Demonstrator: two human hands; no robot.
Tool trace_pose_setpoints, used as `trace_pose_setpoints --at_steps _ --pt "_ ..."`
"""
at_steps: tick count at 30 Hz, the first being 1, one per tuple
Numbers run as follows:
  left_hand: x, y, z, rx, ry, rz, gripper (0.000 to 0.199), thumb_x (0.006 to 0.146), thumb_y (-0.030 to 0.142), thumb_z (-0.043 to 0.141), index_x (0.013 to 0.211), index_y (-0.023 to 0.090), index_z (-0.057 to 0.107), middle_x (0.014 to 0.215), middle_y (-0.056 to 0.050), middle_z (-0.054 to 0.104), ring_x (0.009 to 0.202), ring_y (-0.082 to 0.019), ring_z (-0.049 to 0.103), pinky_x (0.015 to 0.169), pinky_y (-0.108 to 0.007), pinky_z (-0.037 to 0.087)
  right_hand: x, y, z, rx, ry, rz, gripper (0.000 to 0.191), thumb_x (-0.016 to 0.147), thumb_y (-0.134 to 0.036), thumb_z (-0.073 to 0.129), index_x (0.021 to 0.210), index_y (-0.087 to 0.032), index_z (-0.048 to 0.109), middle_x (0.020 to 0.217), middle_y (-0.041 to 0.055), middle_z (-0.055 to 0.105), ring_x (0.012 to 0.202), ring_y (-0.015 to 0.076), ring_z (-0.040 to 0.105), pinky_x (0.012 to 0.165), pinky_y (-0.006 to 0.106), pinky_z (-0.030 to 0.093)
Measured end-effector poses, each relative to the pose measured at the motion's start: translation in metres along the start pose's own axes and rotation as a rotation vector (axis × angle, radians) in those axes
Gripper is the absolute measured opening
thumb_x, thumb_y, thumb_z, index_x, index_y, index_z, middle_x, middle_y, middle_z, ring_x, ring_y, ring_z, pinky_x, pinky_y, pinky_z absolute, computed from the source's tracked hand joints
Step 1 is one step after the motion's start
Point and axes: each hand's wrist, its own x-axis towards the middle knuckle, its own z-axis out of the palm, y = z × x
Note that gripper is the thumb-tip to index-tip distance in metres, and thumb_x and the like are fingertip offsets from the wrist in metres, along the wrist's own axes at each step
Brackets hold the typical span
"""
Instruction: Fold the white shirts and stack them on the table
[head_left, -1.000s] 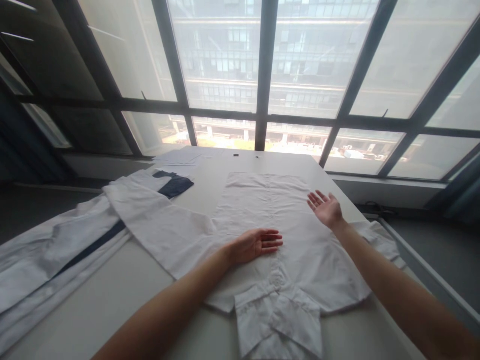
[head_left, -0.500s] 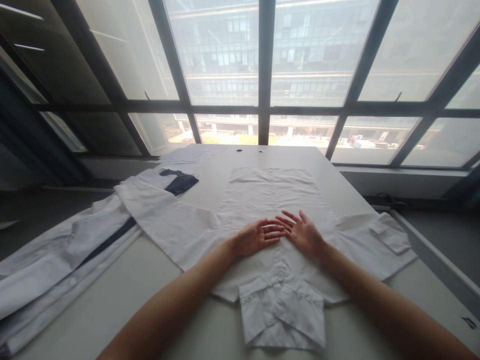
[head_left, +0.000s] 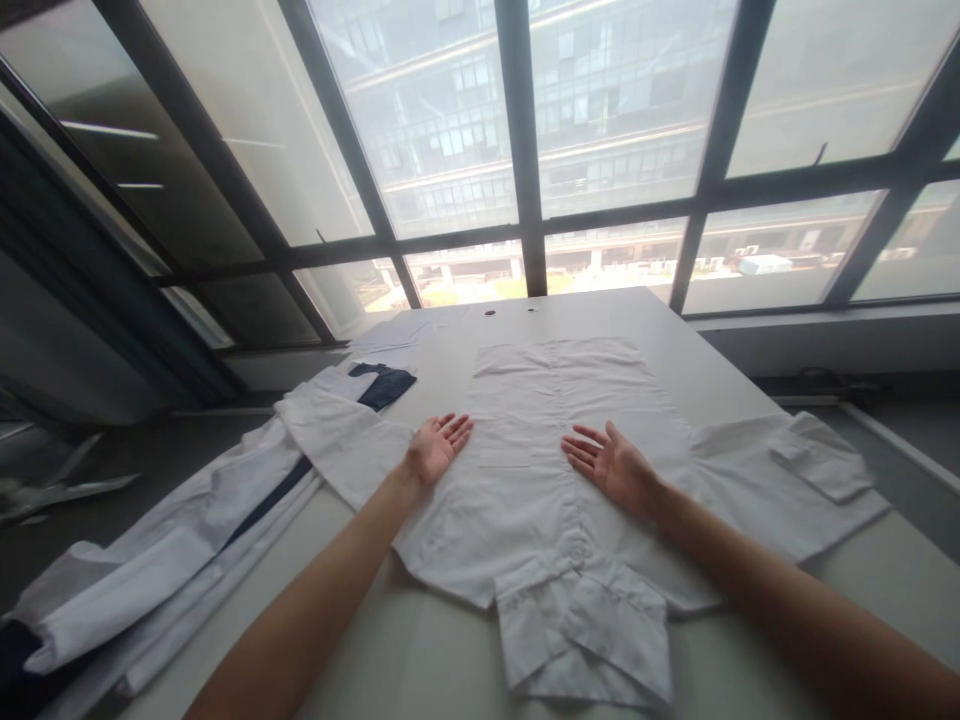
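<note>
A white button-up shirt (head_left: pixel 525 500) lies spread flat on the white table (head_left: pixel 450 660), its collar (head_left: pixel 589 635) towards me and its hem at the far side. The button placket runs down its middle. My left hand (head_left: pixel 435 448) is open, palm turned up, over the shirt's left side near the sleeve. Above the middle of the shirt, just right of the placket, my right hand (head_left: pixel 609 462) is open too, fingers stretched out. Neither hand holds anything. Whether they touch the cloth I cannot tell.
White garments (head_left: pixel 187 500) with dark parts lie heaped along the table's left edge, with the shirt's left sleeve reaching over them. Thin white sheets (head_left: pixel 397 332) rest at the far left corner. Tall windows (head_left: pixel 442 130) rise behind the table.
My left hand has moved left, away from my right hand, to the shirt's left side. The right hand stays near the placket. The view has tilted slightly.
</note>
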Motion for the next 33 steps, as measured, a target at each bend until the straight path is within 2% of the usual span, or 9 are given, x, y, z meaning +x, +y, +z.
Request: trace_pose_setpoints --at_steps 4,8,11,13,20,24,27,30,33 --pt "-0.034 -0.013 0.022 -0.061 -0.095 0.026 0.034 0.105 0.023 0.031 0.126 0.013 0.057 0.122 -0.018 0.067 0.108 -0.024 0.070 0.088 -0.037 0.060 0.000 0.000 0.000 0.012 -0.003 0.004 0.048 0.106 -0.045 0.031 0.137 -0.015 0.052 0.125 0.0200 0.068 0.110 0.0246 0.071 0.089 0.043 0.060" --pt "-0.090 -0.084 0.038 0.044 -0.495 -0.399 0.046 0.104 0.041 0.043 0.131 0.007 0.059 0.135 -0.023 0.061 0.127 -0.032 0.060 0.107 -0.042 0.048 -0.002 0.000 0.002 0.004 -0.006 -0.010 0.050 0.106 -0.045 0.031 0.136 -0.012 0.053 0.125 0.0221 0.068 0.113 0.0250 0.070 0.090 0.041 0.059" --pt "-0.109 -0.118 0.029 0.080 -0.531 -0.553 0.051 0.103 0.047 0.047 0.129 0.006 0.060 0.140 -0.025 0.057 0.130 -0.033 0.057 0.110 -0.041 0.044 -0.003 0.000 0.003 -0.014 -0.006 -0.023 0.050 0.106 -0.044 0.031 0.134 -0.010 0.054 0.123 0.0226 0.068 0.112 0.0245 0.070 0.090 0.039 0.059" --pt "-0.109 -0.118 0.019 0.075 -0.492 -0.529 0.050 0.105 0.046 0.042 0.130 0.007 0.058 0.143 -0.024 0.055 0.131 -0.032 0.057 0.109 -0.041 0.044 -0.004 0.000 0.004 -0.019 -0.003 -0.029 0.050 0.107 -0.043 0.030 0.132 -0.009 0.056 0.122 0.0226 0.069 0.111 0.0241 0.070 0.090 0.038 0.059" --pt "-0.098 -0.054 -0.020 0.129 -0.207 -0.308 0.037 0.107 0.034 0.036 0.132 0.012 0.051 0.139 -0.022 0.059 0.123 -0.027 0.064 0.100 -0.038 0.053 -0.002 -0.001 0.003 -0.023 0.003 -0.015 0.050 0.107 -0.045 0.030 0.128 -0.010 0.058 0.119 0.0209 0.070 0.109 0.0232 0.071 0.090 0.038 0.059" --pt "-0.095 -0.044 -0.017 0.219 -0.093 -0.215 0.035 0.106 0.029 0.033 0.127 0.011 0.054 0.134 -0.022 0.062 0.119 -0.027 0.067 0.099 -0.038 0.055 -0.003 -0.001 0.004 -0.020 -0.001 -0.009 0.048 0.107 -0.045 0.030 0.131 -0.013 0.057 0.118 0.0190 0.071 0.110 0.0232 0.071 0.090 0.040 0.060" --pt "-0.089 -0.048 0.004 0.549 -0.259 0.040 0.036 0.105 0.034 0.037 0.125 0.014 0.059 0.137 -0.019 0.062 0.123 -0.028 0.064 0.106 -0.043 0.049 -0.004 -0.002 0.004 -0.026 -0.010 -0.011 0.049 0.107 -0.045 0.029 0.131 -0.013 0.057 0.118 0.0187 0.071 0.110 0.0229 0.071 0.093 0.040 0.059" --pt "-0.077 -0.058 0.025 1.192 -0.557 0.455 0.047 0.103 0.048 0.042 0.135 0.018 0.060 0.149 -0.014 0.053 0.142 -0.030 0.045 0.119 -0.050 0.031 -0.005 -0.002 0.003 -0.042 -0.041 -0.012 0.050 0.107 -0.047 0.029 0.129 -0.013 0.058 0.120 0.0184 0.071 0.111 0.0226 0.070 0.096 0.040 0.057" --pt "-0.061 -0.073 0.031 1.796 -0.613 0.739 0.056 0.104 0.052 0.039 0.149 0.019 0.049 0.160 -0.013 0.037 0.152 -0.032 0.022 0.123 -0.057 0.016 -0.005 -0.003 0.000 -0.063 -0.080 -0.013 0.052 0.106 -0.050 0.028 0.126 -0.015 0.061 0.122 0.0174 0.071 0.113 0.0232 0.069 0.100 0.042 0.054"
